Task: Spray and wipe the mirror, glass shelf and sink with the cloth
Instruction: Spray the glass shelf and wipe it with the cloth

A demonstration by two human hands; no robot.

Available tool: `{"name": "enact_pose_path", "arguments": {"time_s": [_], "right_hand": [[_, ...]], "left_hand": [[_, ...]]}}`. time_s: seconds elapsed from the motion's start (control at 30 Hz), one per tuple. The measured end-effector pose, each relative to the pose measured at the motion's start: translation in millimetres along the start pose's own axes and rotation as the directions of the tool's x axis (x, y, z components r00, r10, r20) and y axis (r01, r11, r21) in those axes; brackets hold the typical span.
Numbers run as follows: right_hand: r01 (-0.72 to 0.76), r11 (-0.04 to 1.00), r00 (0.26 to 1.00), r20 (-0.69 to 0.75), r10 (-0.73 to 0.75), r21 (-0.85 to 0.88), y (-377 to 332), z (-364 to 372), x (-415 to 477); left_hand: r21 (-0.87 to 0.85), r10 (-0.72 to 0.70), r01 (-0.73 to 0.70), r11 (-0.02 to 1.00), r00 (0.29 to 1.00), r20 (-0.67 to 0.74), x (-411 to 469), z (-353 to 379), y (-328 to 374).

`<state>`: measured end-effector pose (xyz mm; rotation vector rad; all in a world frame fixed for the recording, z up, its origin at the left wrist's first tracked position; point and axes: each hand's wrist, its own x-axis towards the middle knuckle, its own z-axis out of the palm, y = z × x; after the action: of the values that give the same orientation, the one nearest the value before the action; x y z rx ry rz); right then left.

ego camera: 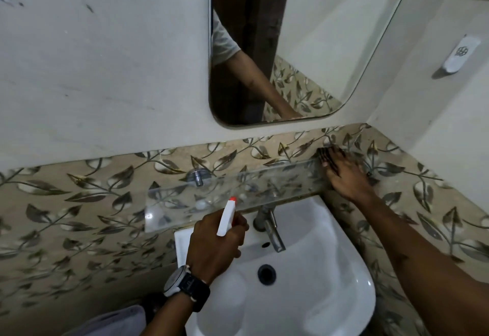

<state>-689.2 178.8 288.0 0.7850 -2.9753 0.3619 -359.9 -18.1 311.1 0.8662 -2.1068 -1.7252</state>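
Gripping the spray bottle (227, 217) over the sink (304, 282), the left hand (215, 245) aims at twelve o'clock toward the glass shelf (232, 192), while the right hand (344, 174) lies flat and spread at its two o'clock end.

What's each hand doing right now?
Left hand: closed around the spray bottle.
Right hand: open, flat at the glass shelf end; no cloth visible.

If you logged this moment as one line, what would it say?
left hand: holds spray bottle, aimed at glass shelf | right hand: flat at shelf's right end | cloth: not visible
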Motion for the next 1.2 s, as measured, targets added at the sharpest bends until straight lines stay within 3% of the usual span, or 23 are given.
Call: {"name": "enact_pose_path", "arguments": {"time_s": [0.17,0.6,0.9,1.0,1.2], "right_hand": [[-0.007,0.998,0.996,-0.088,0.012,0.056,-38,5,-21],[0.19,0.972,0.973,-0.161,-0.168,0.136,-203,55,-96],[0.263,0.94,0.96,-0.156,-0.233,0.217,-320,79,-153],[0.31,0.923,0.95,-0.049,-0.307,0.229,-352,82,-164],[0.364,0.909,0.931,-0.058,-0.36,0.204,-370,83,-160]], "left_hand": [[0.032,-0.003,0.003,0.999,1.0,-0.003,-1,-8,-7],[0.048,-0.018,0.028,0.998,0.98,-0.196,-18,-74,1],[0.106,-0.016,0.052,0.993,0.947,-0.322,-55,-123,-11],[0.106,-0.011,0.054,0.993,0.93,-0.366,-65,-138,-15],[0.144,0.003,0.06,0.988,0.915,-0.404,-73,-154,-29]]}}
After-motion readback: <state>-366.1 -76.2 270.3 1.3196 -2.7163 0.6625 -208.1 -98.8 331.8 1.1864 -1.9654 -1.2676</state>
